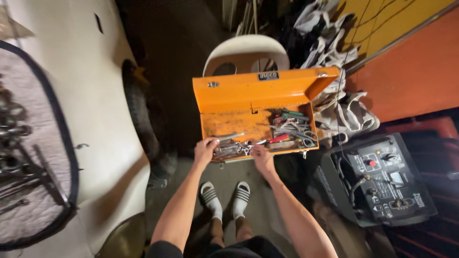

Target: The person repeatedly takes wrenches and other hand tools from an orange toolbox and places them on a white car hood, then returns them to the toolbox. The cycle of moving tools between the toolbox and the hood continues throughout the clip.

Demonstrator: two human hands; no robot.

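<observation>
Dim garage floor, orange toolbox (248,102) open on a white plastic chair (246,50). Left hand (205,150) grips a wrench (230,137) at the box's front-left; right hand (261,155) fingers loose in the wrench pile (236,149). Best lift one piece clear, avoid snagging neighbours.

Toolbox (253,119) open from above; raised lid (258,88) blocks reach from frame top. Left half of the tray is bare, right half jammed with pliers and screwdrivers (291,129). Wrenches (234,145) crowd the near edge. Welding machine (377,179) boxes in lower right, white car body (91,95) the left.
</observation>
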